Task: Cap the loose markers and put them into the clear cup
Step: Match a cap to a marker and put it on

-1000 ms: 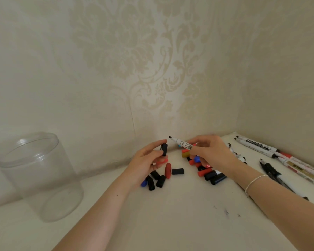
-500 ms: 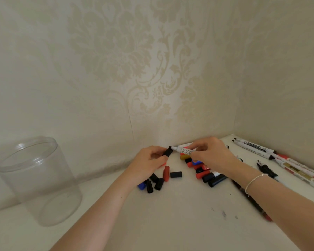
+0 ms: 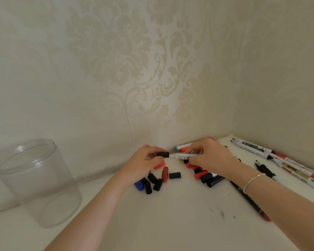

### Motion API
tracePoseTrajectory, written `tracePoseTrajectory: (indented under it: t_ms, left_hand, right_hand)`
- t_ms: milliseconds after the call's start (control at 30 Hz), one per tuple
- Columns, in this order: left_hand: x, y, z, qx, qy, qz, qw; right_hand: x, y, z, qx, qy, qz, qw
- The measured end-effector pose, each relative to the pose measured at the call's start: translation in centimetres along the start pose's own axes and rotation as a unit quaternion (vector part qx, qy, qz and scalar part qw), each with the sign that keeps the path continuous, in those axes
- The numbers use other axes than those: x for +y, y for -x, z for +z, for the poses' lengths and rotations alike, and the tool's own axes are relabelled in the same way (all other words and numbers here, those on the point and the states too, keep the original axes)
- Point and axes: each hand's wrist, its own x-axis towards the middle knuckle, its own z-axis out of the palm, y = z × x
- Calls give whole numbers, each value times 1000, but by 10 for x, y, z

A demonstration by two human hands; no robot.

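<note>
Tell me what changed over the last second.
The left hand brought the black cap up to the tip of the white marker held by the right hand; a second ago they were apart, now the cap sits on the tip. Both grips are unchanged. The clear cup and the loose caps on the table stayed put.

Open tabletop toward clear cup, loose caps between, walls close behind.

marker | barrel print: "W…", remainder hidden | other labels: unreadable
</note>
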Motion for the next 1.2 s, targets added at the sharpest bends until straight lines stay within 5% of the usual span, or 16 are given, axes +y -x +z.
tracePoseTrajectory:
  t_ms: [133,267,600,1200]
  left_hand:
    - [5,0,-2,-48,3,17,999]
    - [12,-1,-2,-85,148,15,985]
    - [24,-4,9,-57,235,-1,970]
    - [21,-3,11,-76,212,-10,974]
  right_hand:
    - [-2,1,3,-5,-7,-17,1000]
    - [-3,-2,5,3,-61,-43,997]
    - [-5,-5,9,13,-133,-37,990]
    - [9,-2,1,-28,-156,0,987]
